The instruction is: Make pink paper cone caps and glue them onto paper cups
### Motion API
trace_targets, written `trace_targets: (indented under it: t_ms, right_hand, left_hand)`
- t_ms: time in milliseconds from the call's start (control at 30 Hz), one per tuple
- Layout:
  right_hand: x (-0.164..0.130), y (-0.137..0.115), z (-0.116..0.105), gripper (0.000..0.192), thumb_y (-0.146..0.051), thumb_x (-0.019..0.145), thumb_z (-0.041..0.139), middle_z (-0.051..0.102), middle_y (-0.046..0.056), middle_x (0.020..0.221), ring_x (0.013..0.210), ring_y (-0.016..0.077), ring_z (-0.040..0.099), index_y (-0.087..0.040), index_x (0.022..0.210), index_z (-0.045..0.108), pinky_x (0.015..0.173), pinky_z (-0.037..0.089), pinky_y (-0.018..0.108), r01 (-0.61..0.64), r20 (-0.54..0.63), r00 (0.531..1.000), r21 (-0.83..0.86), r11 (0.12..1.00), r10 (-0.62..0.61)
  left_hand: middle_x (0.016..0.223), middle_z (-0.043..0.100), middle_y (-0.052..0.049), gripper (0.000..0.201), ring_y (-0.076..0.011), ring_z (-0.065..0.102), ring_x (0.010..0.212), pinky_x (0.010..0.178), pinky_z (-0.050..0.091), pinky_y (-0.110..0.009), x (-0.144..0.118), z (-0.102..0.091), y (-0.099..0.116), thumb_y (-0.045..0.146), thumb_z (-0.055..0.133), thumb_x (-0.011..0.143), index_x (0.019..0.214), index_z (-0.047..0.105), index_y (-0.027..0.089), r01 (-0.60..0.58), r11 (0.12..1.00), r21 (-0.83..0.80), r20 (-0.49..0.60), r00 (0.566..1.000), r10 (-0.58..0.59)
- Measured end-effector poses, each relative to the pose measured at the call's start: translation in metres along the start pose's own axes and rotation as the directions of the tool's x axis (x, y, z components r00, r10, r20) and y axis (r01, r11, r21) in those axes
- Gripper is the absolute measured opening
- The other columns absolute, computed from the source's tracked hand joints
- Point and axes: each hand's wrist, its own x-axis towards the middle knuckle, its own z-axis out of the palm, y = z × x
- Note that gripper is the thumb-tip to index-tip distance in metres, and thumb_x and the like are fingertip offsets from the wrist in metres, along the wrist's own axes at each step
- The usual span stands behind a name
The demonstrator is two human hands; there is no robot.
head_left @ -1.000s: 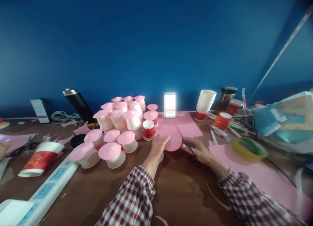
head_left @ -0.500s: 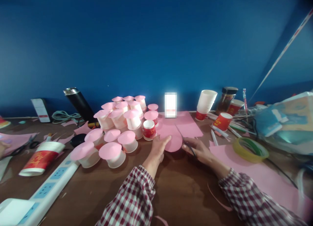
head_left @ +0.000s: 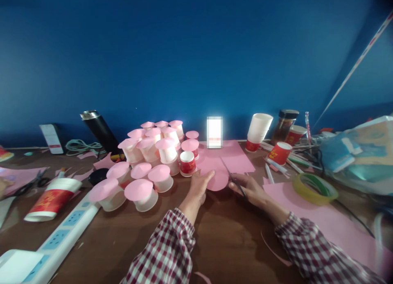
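Note:
Between thumb and fingers, my left hand (head_left: 199, 186) grips a round piece of pink paper (head_left: 218, 180) by its left edge. My right hand (head_left: 249, 190) is closed around a pair of scissors (head_left: 238, 185) with dark handles. Their thin blades point away from me, up along the right edge of the disc. Behind it lies a flat pink sheet (head_left: 241, 155). Just left of the disc stands a small red and white paper cup (head_left: 187, 163) with no cover. Several short cups with pink paper cone tops (head_left: 138, 190) are grouped further left.
A power strip (head_left: 58, 239) and a tipped paper cup (head_left: 52, 200) lie at left, near another person's hand (head_left: 3, 188). At right are stacked cups (head_left: 259, 128), a tape roll (head_left: 315, 188), pink paper (head_left: 319, 218) and a plastic bag (head_left: 359, 149). A lit phone (head_left: 214, 132) leans on the wall.
Almost nothing differs. Both hands, the pink disc and the scissors stay in nearly the same place; the whole view shifts very slightly.

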Motion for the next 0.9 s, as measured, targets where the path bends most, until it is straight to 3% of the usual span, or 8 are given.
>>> trace_targets:
  t_ms: [500, 900]
  right_hand:
    - [0.0007, 0.002, -0.0024, 0.049, -0.055, 0.073, 0.062, 0.065, 0.006, 0.078, 0.08, 0.0225, 0.058, -0.015, 0.1, 0.066, 0.067, 0.048, 0.03, 0.002, 0.005, 1.0, -0.047, 0.999, -0.002]
    - [0.0005, 0.0034, -0.0034, 0.045, -0.055, 0.074, 0.06, 0.064, 0.006, 0.081, 0.074, 0.0186, 0.058, -0.014, 0.093, 0.063, 0.064, 0.046, 0.027, -0.009, -0.002, 1.0, -0.062, 0.998, 0.009]
  left_hand:
    - [0.096, 0.068, -0.012, 0.06, -0.0249, 0.063, 0.092, 0.085, 0.047, -0.037, -0.0011, -0.0001, 0.0006, 0.024, 0.081, 0.055, 0.109, 0.057, 0.013, -0.002, 1.0, 0.012, 0.005, 1.0, 0.001]
    - [0.098, 0.068, -0.013, 0.057, -0.0255, 0.063, 0.093, 0.085, 0.047, -0.038, -0.0007, 0.0002, 0.0004, 0.027, 0.079, 0.057, 0.107, 0.058, 0.012, -0.021, 1.0, 0.02, 0.013, 1.0, 0.02]
